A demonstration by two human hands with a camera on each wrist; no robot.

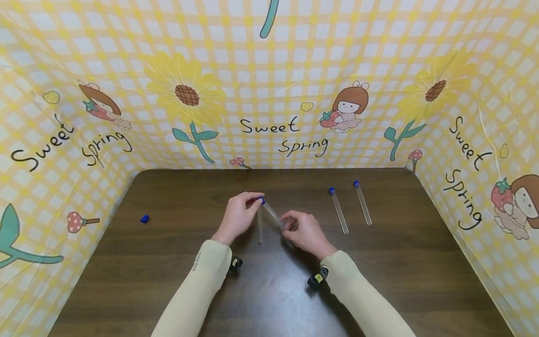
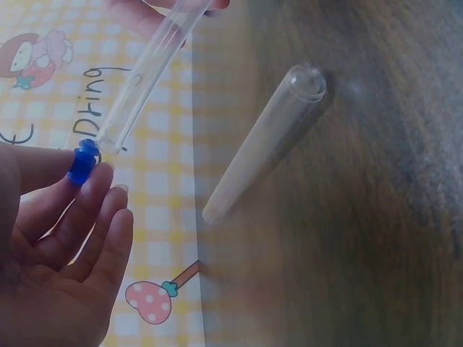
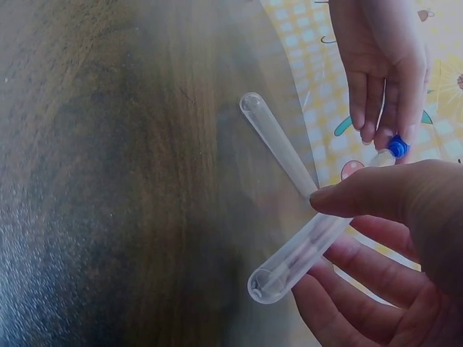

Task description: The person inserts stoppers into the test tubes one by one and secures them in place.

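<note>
My left hand (image 1: 241, 214) pinches a small blue cap (image 2: 85, 160) between thumb and fingertips. A clear test tube (image 3: 300, 260) slants between my hands, held by the thumb and fingers of my right hand (image 1: 306, 231) near its rounded end. The cap is at the tube's mouth; whether it is seated cannot be told. A second clear test tube (image 2: 264, 141) lies on the table below my left hand, and no cap shows on its far end in the left wrist view.
Two test tubes with blue caps, a nearer one (image 1: 339, 213) and a farther one (image 1: 363, 204), lie to the right on the dark wooden table (image 1: 269, 299). A loose blue cap (image 1: 145, 218) lies at the left. A checked cloth (image 1: 269, 84) encloses the back and sides.
</note>
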